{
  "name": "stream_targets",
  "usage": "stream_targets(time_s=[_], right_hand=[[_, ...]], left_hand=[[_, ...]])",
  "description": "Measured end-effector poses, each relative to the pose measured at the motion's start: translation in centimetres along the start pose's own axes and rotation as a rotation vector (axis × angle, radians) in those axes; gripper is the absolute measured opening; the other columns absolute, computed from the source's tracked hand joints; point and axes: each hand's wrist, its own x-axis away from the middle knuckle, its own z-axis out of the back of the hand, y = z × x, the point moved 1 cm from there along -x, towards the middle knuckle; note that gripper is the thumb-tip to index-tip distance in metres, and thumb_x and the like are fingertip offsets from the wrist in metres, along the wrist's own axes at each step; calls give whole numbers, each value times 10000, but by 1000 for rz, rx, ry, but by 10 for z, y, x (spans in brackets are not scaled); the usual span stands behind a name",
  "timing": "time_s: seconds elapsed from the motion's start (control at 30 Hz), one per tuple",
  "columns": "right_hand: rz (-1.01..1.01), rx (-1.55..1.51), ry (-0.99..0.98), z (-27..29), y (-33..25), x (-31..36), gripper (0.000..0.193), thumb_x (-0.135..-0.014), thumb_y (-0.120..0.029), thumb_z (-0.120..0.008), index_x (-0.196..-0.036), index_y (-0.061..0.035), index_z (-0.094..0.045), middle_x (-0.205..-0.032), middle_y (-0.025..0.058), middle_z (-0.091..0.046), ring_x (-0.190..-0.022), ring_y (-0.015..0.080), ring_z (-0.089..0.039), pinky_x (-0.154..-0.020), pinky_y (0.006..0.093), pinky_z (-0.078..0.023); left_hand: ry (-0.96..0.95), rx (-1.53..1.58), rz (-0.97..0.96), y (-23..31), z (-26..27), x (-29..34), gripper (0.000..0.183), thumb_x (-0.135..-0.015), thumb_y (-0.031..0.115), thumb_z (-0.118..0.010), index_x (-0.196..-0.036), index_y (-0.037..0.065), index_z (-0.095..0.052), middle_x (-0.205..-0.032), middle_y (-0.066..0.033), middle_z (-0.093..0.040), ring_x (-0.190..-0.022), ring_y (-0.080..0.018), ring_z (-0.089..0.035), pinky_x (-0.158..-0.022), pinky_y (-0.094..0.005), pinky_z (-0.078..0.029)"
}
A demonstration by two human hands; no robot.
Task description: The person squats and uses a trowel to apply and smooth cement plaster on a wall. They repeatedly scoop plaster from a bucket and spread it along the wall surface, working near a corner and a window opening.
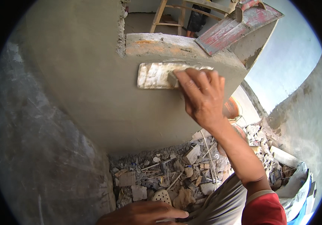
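Observation:
My right hand (205, 95) is closed round the handle of a plastering float (155, 76). The float is a whitish, mortar-smeared rectangle lying flat against the smooth grey plastered wall (93, 86), just under the opening's sill (161, 45). Part of its right end is hidden behind my fingers. Low in the picture, my left hand (142, 213) hangs near my knee with fingers stretched out and nothing visible in it. A second float, red and paint-worn (236, 28), rests tilted on the sill at the upper right, its handle upward.
Broken brick and mortar rubble (176, 165) covers the floor below the wall, around my perforated shoe (161, 195). An orange bucket (231, 108) stands behind my right forearm. A plastic sack (296, 191) lies at lower right. Through the opening, a wooden trestle (181, 17) and a person's leg show.

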Motion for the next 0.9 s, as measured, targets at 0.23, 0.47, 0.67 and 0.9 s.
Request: stream_targets(time_s=[0.23,0.47,0.67,0.9], right_hand=[[-123,-267,-308,-6,-45,70,450,-859,-82,-735,-1303,-127,-682,-1163,38,-658,-995,254,-536,-828,400,-370],[-611,-372,242,-1,-5,54,322,-979,-142,-689,-1280,-34,-649,-1149,164,-649,-1017,329,-570,-893,451,-426],[-459,-415,329,-25,-42,13,304,-969,-119,-707,-1257,-27,-677,-1166,159,-664,-1035,318,-584,-899,439,-427],[-152,-417,-297,-38,-120,17,409,-877,-111,-750,-1283,-93,-701,-1157,72,-659,-992,265,-546,-829,401,-380]], left_hand=[[-24,-15,-12,4,0,0,425,-896,322,-818,-1218,63,-716,-1342,-132,-664,-1134,-312,-670,-955,-438,-548],[-44,-16,-3,5,0,-1,402,-918,318,-801,-1222,69,-716,-1342,-130,-661,-1129,-313,-667,-965,-436,-546],[-9,-24,2,4,-3,1,396,-920,340,-794,-1198,66,-724,-1334,-121,-663,-1123,-313,-668,-952,-430,-555],[-7,-39,-5,7,-4,1,396,-928,367,-781,-1183,69,-727,-1319,-114,-668,-1115,-305,-676,-943,-429,-564]])
